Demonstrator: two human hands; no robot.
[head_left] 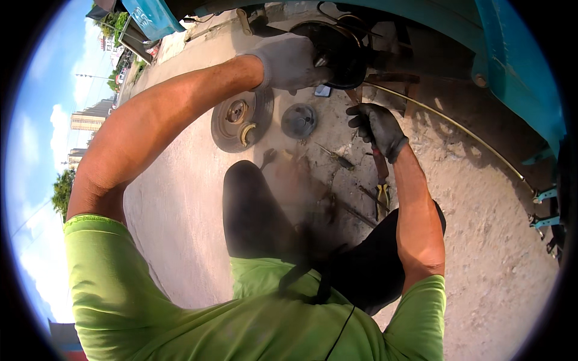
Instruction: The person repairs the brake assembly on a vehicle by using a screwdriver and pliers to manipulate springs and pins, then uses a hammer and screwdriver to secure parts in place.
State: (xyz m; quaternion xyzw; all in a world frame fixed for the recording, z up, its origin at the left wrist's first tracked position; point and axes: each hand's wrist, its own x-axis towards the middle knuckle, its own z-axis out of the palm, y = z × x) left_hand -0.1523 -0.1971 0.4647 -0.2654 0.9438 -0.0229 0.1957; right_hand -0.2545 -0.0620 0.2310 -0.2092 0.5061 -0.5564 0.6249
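My left hand (295, 63), in a pale grey glove, is raised against a black round plate (343, 51) under the teal vehicle, its fingers curled at the near edge; what they grip is partly hidden. My right hand (376, 129), in a dark glove, is closed below the plate around something slim that I cannot make out clearly. A tyre with a rim (226, 132), a curved brake shoe (245, 135) on it, and a dark round drum (298, 120) lie on the ground. A screwdriver (340, 159) and yellow-handled pliers (382, 195) lie below my right hand.
The teal vehicle body (518, 78) overhangs the top and right, with a long rod (457, 126) running along beneath it. A phone (322, 91) rests on the concrete ground (174, 253). Trees (63, 192) and buildings (84, 120) stand off to the left.
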